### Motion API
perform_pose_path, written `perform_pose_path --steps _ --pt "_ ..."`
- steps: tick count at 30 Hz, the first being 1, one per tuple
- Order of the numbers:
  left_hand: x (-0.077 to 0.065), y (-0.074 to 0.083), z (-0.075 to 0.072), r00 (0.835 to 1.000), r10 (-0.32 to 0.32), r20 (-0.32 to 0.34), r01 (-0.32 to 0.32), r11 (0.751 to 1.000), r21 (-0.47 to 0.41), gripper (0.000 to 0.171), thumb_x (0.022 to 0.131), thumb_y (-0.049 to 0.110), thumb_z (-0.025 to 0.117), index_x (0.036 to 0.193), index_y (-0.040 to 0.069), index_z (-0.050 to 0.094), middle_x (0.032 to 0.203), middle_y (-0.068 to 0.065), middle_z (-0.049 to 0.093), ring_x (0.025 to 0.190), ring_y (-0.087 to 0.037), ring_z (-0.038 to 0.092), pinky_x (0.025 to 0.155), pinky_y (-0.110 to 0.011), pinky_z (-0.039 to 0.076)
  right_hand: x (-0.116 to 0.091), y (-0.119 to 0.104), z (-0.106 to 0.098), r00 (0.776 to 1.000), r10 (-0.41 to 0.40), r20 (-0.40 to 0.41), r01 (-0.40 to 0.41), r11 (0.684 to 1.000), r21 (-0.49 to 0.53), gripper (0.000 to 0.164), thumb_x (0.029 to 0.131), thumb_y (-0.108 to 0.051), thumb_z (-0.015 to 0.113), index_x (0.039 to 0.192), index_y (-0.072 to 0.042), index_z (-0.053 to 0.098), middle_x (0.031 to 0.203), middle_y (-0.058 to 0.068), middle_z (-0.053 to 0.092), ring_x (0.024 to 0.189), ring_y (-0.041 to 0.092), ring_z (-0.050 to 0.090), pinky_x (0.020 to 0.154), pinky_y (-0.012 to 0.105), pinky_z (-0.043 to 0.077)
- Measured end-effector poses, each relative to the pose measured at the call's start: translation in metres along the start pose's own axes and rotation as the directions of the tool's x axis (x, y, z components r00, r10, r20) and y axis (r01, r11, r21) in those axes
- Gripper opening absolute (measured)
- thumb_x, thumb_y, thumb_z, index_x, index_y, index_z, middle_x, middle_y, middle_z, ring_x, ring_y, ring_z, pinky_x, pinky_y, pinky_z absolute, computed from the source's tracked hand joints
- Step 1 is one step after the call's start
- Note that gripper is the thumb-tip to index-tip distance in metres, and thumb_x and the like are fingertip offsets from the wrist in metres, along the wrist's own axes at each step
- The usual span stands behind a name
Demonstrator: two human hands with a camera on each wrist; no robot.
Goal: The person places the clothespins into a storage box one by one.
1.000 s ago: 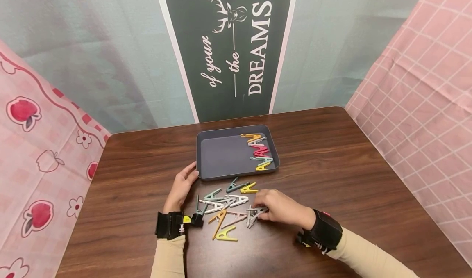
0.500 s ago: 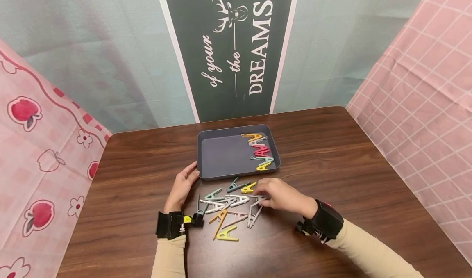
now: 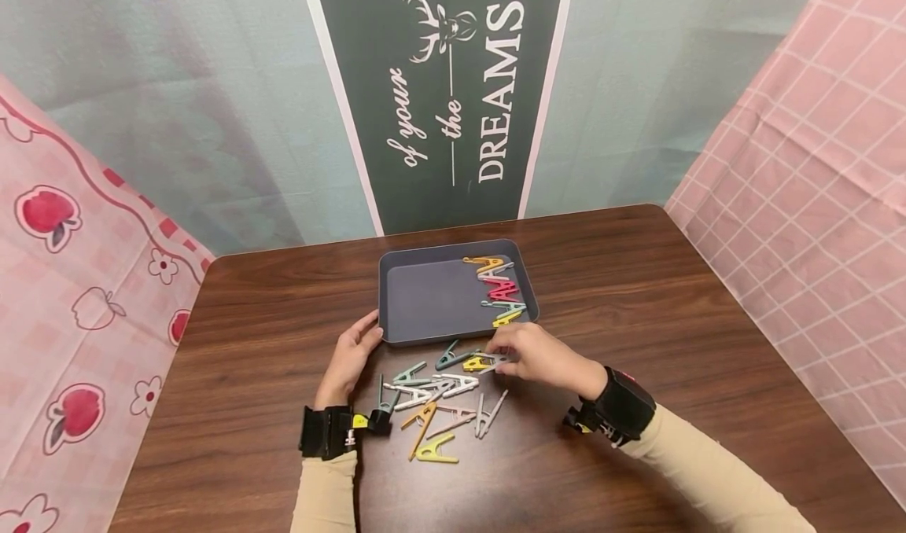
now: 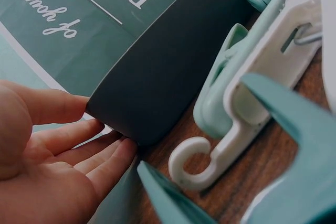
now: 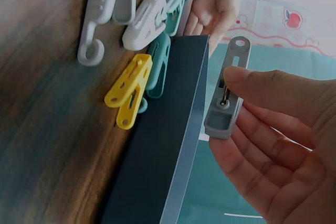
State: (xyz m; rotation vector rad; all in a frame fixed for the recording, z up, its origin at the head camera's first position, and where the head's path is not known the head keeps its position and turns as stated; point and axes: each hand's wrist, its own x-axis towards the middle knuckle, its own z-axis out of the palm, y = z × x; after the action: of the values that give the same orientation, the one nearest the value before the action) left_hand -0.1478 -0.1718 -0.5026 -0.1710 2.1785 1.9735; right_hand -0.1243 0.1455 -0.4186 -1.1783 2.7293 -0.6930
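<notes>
My right hand (image 3: 539,354) pinches a grey clothespin (image 5: 227,90) between thumb and fingers, above the table just in front of the tray. My left hand (image 3: 348,360) touches the near left corner of the dark grey tray (image 4: 157,61) with fairly straight fingers. Inside the tray, a column of clothespins lines the right side: an orange one (image 3: 488,263), a red one (image 3: 502,290) and a yellow one (image 3: 506,320) among them. A yellow clothespin (image 5: 128,90) and a dark green one (image 5: 158,66) lie against the tray's near wall.
Several loose clothespins lie on the wooden table (image 3: 609,281) between the hands, including a white one (image 3: 460,384), an orange one (image 3: 423,415), a light yellow one (image 3: 437,449) and a grey one (image 3: 485,419). Curtains (image 3: 233,124) stand behind and at both sides.
My right hand has lifted the grey clothespin from beside another grey one and carried it away from me, toward the tray. My left hand stays at the tray corner.
</notes>
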Motion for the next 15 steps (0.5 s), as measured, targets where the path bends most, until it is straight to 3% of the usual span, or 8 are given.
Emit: perform_pose_path --steps 15 --pt "0.000 0.002 0.000 1.000 -0.008 0.013 0.009 1.000 -0.020 0.048 0.100 0.006 0.045 0.146 -0.001 0.037 0.148 -0.023 0.043 0.138 -0.030 0.040 0.086 0.001 0.039 0.012 0.005 -0.008 0.998 0.017 -0.055 -0.014 0.999 0.047 0.019 0.078 -0.006 0.077 0.096 -0.006 0.073 0.084 0.002 0.068 0.076 0.011 0.059 0.067 0.023 0.052"
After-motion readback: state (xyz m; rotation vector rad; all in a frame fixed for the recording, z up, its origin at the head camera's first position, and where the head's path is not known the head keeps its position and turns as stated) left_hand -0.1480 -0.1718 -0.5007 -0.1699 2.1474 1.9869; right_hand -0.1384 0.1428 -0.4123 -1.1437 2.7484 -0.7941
